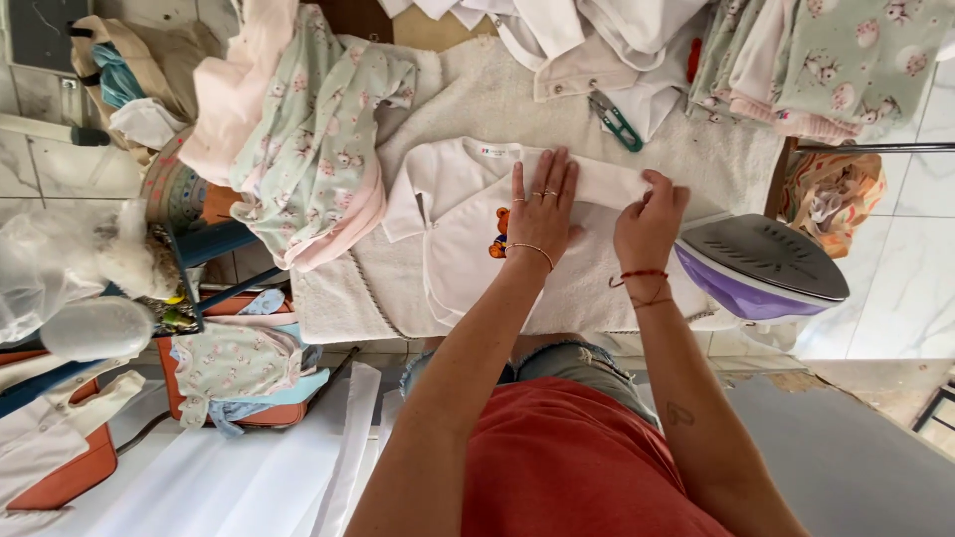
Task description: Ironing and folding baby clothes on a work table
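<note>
the small white baby garment (453,214) with a bear patch lies at the centre of the towel-covered counter (696,159). the left hand (542,204) rests flat and open on its middle, fingers spread toward 12 o'clock, gripping nothing. the right hand (652,224), at 3 o'clock of the left, pinches the folded-over right side of the garment between thumb and fingers. judging by this, one side is folded in while the sleeve at 9 o'clock is still spread out, so the folding looks about half done. a purple iron (761,268) sits at 3 o'clock, green snips (617,121) at 12 o'clock, patterned clothes (313,139) at 10 o'clock
</note>
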